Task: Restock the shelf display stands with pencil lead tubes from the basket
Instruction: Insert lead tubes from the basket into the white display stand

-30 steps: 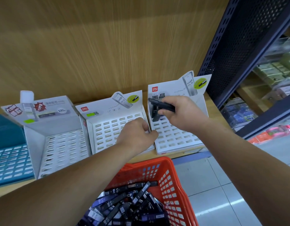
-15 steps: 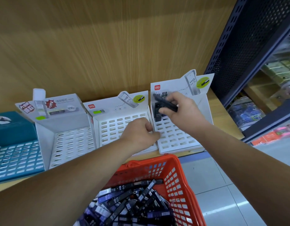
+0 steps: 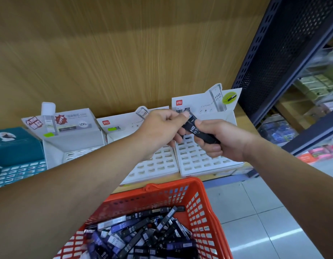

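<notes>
A black pencil lead tube (image 3: 196, 131) marked HB 0.5 hangs above the right white display stand (image 3: 203, 161). My right hand (image 3: 218, 141) grips its lower end, and my left hand (image 3: 162, 128) pinches its upper end between thumb and fingers. The middle white stand (image 3: 158, 165) lies under my left wrist. A red basket (image 3: 197, 202) below holds several black and blue lead tubes (image 3: 139, 234).
A third white stand (image 3: 68, 139) and a teal stand (image 3: 14, 157) sit on the wooden shelf to the left. A dark perforated shelf upright (image 3: 278, 53) rises at the right, with stocked shelves behind it. Tiled floor (image 3: 255, 221) lies lower right.
My left hand rose from the middle stand and took hold of the tube's upper end. My right hand pulled the tube back from the right stand's slots and turned it.
</notes>
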